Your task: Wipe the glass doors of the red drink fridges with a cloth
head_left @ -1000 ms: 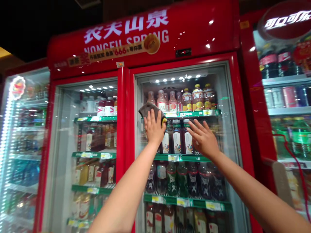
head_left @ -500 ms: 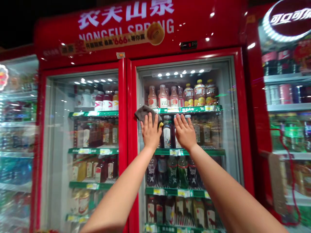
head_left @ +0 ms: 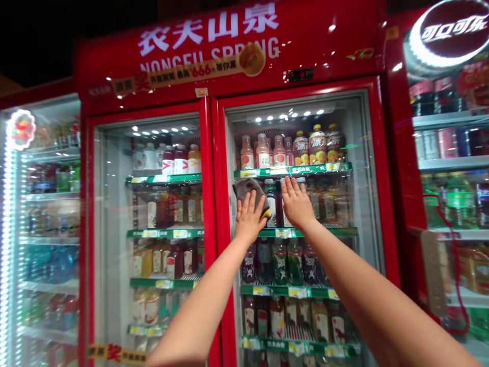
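My left hand (head_left: pixel 250 216) lies with fingers spread on a grey cloth (head_left: pixel 248 191) with a yellow edge, pressing it to the right glass door (head_left: pixel 364 204) of a red drinks fridge. Part of the cloth sticks out above and left of the fingers. My right hand (head_left: pixel 298 204) is open, stretched fingers raised against the same door, to the right of the cloth. It holds nothing. Behind the glass, dark bottles (head_left: pixel 271 196) show between the two hands.
The red door frame (head_left: pixel 220 204) runs just left of my left hand. A second glass door (head_left: pixel 110 214) is beyond it. More lit drinks coolers flank the fridge. A red cable (head_left: pixel 454 250) hangs at the right, beside a pale vertical strip (head_left: pixel 433 275).
My left hand and the cloth have slid slightly down the glass. My right hand stays at about the same place on the door. The view has shifted a little to the left.
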The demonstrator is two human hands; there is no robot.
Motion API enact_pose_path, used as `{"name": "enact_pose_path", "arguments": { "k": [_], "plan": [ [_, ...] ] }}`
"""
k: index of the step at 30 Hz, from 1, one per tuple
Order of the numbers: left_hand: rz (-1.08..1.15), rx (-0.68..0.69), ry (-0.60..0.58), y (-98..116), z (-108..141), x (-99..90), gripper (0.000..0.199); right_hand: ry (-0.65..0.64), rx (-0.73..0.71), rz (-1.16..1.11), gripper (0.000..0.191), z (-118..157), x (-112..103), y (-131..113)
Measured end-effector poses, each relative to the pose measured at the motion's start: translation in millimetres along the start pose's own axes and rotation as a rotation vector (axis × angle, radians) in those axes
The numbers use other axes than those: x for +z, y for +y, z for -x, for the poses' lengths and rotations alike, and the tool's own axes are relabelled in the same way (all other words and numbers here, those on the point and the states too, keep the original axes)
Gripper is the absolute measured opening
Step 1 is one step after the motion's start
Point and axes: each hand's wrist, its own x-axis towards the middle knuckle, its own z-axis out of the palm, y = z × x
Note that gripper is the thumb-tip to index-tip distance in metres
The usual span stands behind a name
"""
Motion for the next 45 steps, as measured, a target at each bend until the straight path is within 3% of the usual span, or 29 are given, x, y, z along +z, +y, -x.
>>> {"name": "enact_pose_path", "arguments": {
  "k": [3,8,10,14,16,20,22,24,27,30,33,39,43,45],
  "plan": [
    [-0.019,0.047,-0.031,-8.4,-8.5,-5.1,0.075,0.034,0.022,0.029,0.056,0.5,3.2,-8.5],
    [-0.01,-0.271,0.091,-9.5,-14.7,-4.0,0.069,0.052,0.012,0.069,0.057,1.4,5.6,-10.4],
    [-0.009,-0.228,0.071,-2.6,-4.2,0.8,0.07,0.058,-0.003,0.072,0.058,1.6,5.3,-8.7],
    [-0.007,0.018,-0.031,-7.2,1.5,0.0,0.072,0.05,0.012,0.07,0.057,0.5,2.7,-9.9],
    [-0.002,-0.018,-0.014,-15.6,-6.2,-3.5,0.07,0.032,0.033,0.067,0.056,-0.5,0.6,-12.1],
    [0.008,-0.262,0.082,-12.9,-5.5,-0.9,0.069,-0.007,0.05,0.056,0.056,-1.9,-4.6,-13.9],
    [0.009,-0.221,0.055,-3.8,6.6,2.6,0.071,-0.019,0.048,0.052,0.057,-2.2,-7.2,-13.7],
    [0.007,-0.099,-0.009,1.0,15.3,2.2,0.075,-0.024,0.045,0.054,0.057,-2.4,-9.1,-14.5],
    [-0.007,-0.007,-0.065,-6.9,6.6,-9.0,0.075,-0.03,0.06,0.073,0.055,-3.3,-10.0,-18.9],
    [-0.02,-0.175,-0.027,-18.5,-13.7,-21.1,0.073,-0.022,0.086,0.088,0.055,-4.9,-9.3,-24.1],
    [-0.018,-0.276,-0.007,-16.1,-12.8,-19.5,0.074,-0.014,0.087,0.072,0.057,-5.5,-9.3,-25.3],
    [-0.057,-0.142,-0.065,-12.0,20.3,-13.9,0.066,-0.028,0.049,0.079,0.056,-0.9,-10.5,-18.1],
    [-0.077,0.022,-0.102,-33.8,2.4,-39.5,0.056,-0.003,0.041,0.069,0.058,1.7,-6.7,-18.1],
    [-0.074,0.104,-0.063,-43.0,-9.4,-53.5,0.056,0.012,0.04,0.065,0.058,2.4,-4.7,-19.2]
  ]
}}
